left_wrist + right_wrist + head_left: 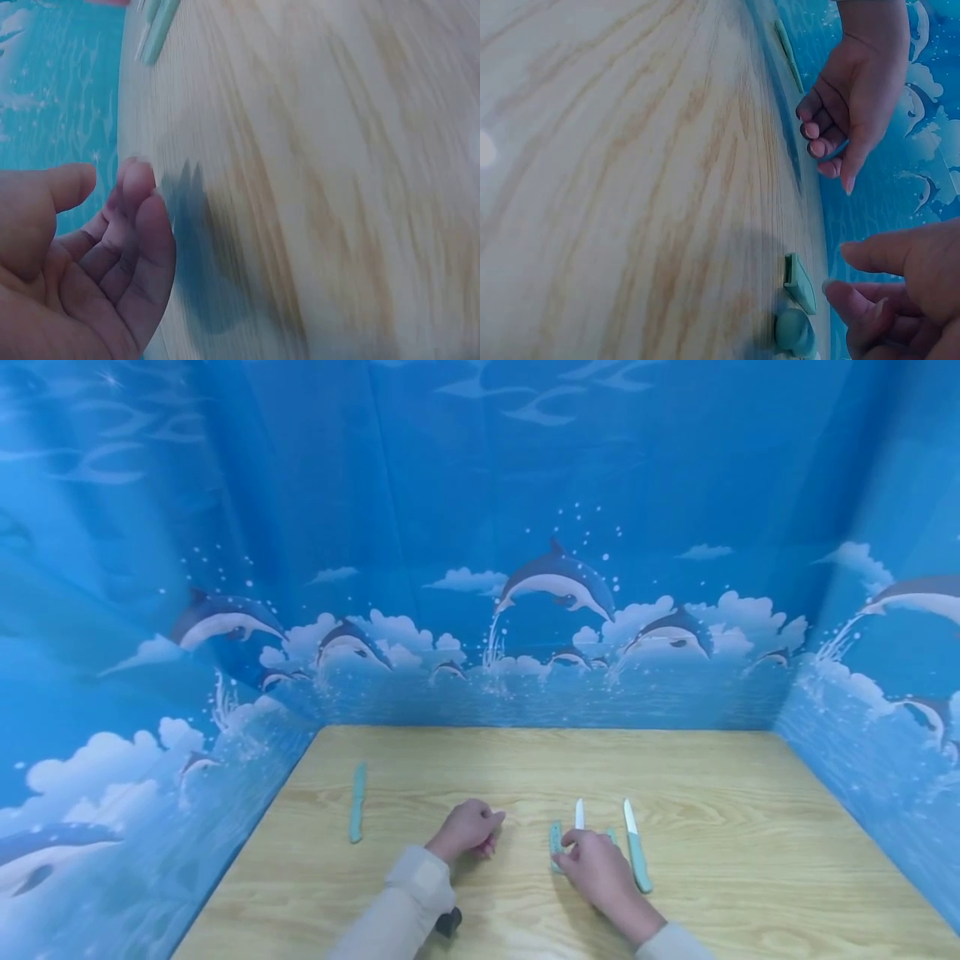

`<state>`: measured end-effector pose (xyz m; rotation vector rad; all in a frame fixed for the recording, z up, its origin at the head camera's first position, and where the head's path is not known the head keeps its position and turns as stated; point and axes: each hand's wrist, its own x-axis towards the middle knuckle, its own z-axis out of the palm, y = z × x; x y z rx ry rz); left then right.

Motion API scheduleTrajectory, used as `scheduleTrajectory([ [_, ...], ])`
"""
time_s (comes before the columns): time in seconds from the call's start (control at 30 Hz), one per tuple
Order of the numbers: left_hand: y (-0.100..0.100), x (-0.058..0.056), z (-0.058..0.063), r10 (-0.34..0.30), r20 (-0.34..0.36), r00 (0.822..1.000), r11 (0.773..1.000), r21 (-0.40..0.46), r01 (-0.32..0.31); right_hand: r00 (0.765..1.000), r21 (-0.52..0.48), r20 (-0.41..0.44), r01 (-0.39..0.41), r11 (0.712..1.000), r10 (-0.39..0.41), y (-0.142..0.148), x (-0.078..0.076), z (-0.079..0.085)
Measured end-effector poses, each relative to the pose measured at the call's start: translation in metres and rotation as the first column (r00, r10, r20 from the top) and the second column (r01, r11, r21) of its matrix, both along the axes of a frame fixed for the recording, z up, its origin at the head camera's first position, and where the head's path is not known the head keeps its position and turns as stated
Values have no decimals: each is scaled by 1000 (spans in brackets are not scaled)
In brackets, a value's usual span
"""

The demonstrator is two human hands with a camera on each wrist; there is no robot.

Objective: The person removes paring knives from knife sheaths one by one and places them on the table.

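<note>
My right hand (596,870) hovers over a knife with a white blade (579,814) and hides most of its green handle. Just left of that hand lies a short green sheath (556,843); in the right wrist view the thumb and fingers stand apart beside the sheath (800,283), gripping nothing. To the hand's right, a second knife (637,856) with a white blade and green handle points away from me. My left hand (468,828) is above the table with loosely curled fingers; the left wrist view shows nothing in the palm (94,300).
A long green piece, knife-like in outline (357,803), lies at the table's left. The wooden table (720,793) meets blue dolphin-printed curtains (420,527) at the back and both sides. A small dark object (448,922) sits at my left wrist.
</note>
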<state>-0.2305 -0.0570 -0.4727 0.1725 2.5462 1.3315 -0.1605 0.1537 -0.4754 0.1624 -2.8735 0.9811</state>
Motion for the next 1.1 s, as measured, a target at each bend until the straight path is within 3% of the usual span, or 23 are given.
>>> scheduleTrajectory([
  [0.27,-31,-4,3,9,-3,1000,1000,-4,-9,1000,9,-8,0,1000,0,-5,1,1],
  [0.47,-78,-14,8,127,-11,992,992,-27,-127,999,6,-20,-26,1000,26,-8,0,1],
  [0.57,-93,-15,8,148,1,989,988,-34,-148,1000,28,-21,-10,1000,11,-8,0,1],
  [0.77,-103,-14,4,141,-9,990,989,-45,-142,999,20,-42,-29,999,30,-11,-2,3],
  [1.1,-116,-17,7,205,-39,978,972,-107,-208,999,11,-31,-37,999,37,-23,-9,10],
])
